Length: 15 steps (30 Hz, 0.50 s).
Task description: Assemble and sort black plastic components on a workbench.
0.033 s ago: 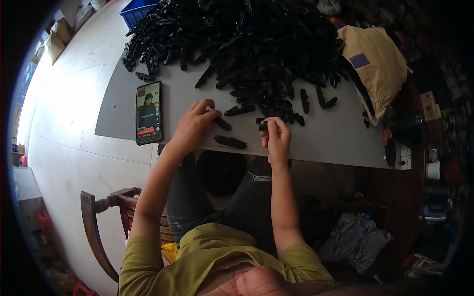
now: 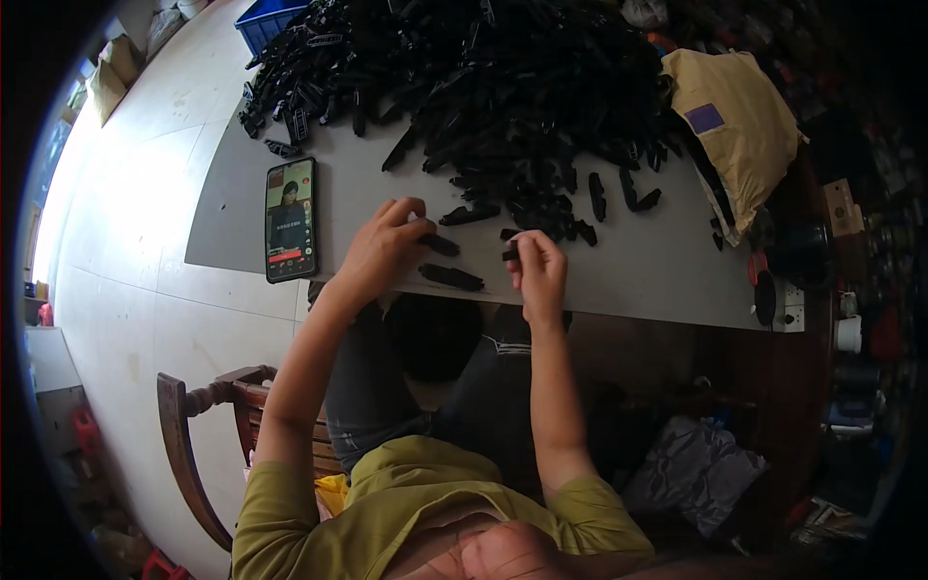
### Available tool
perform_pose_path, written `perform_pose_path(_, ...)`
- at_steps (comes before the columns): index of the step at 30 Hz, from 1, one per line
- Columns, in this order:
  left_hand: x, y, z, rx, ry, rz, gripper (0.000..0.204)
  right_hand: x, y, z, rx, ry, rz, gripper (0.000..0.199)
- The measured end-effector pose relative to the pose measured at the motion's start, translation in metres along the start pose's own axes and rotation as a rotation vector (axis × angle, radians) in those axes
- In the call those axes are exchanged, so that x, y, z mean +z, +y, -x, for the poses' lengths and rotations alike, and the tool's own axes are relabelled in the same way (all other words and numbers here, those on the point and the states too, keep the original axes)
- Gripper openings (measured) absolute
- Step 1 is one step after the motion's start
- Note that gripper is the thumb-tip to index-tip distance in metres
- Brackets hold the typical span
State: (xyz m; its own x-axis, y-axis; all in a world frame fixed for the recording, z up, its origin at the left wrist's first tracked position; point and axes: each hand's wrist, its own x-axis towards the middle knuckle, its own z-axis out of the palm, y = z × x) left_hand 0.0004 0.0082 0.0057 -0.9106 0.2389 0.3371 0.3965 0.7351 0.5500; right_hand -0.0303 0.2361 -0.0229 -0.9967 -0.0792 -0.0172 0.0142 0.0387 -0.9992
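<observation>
My left hand (image 2: 383,244) is closed, its fingertips pinching one end of a slim black plastic part (image 2: 442,246) just above or against the grey table; the grip itself is partly hidden by the fingers. A little to the right, my right hand (image 2: 540,274) pinches a small black piece (image 2: 509,254) between thumb and fingers, and its exact shape is too small to tell. Between the hands, close to the near table edge, lies a similar long black part (image 2: 451,278). Beyond them another black part (image 2: 470,215) rests beside the big pile.
A large heap of black plastic parts (image 2: 464,87) covers the far side of the grey table (image 2: 367,174). On the left lies a phone (image 2: 291,220) with a lit screen. A tan sack (image 2: 739,126) stands at the right, a blue crate (image 2: 263,29) behind the heap.
The black part at my left hand has shifted slightly and lies flatter. My right hand has turned a little, with its small piece slightly lower.
</observation>
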Motion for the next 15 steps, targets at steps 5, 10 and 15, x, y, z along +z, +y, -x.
perform_pose_path(5,0.015,0.008,0.004,0.009,-0.101,0.182,0.028,0.021,-0.012,0.026,-0.354,-0.254,0.306,0.012)
perform_pose_path(10,0.019,0.013,0.014,0.022,-0.154,0.291,0.029,0.004,-0.010,0.033,0.128,-0.271,-0.104,0.027)
perform_pose_path(15,0.025,0.008,0.018,0.019,-0.030,0.288,0.026,0.002,-0.018,0.033,-0.483,-0.178,0.623,0.034)
